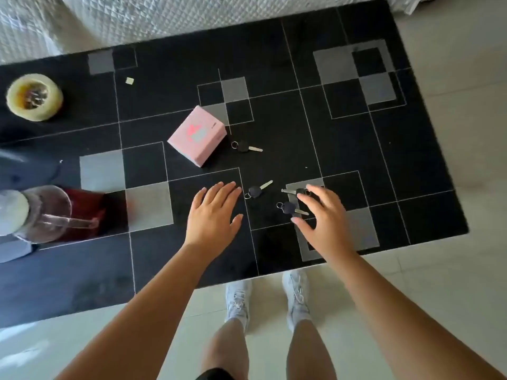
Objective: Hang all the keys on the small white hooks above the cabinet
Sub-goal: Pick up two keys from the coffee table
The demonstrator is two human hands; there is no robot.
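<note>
left hand (214, 212) open, flat | right hand (321, 215) open, spread over two keys (290, 208) | table (411, 160) black

Small print on pink box (197, 135), illegible.

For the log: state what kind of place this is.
Probably a home living room: a low black glass table on pale floor tiles, a quilted white cover behind it, household bits like a pink box.
</note>
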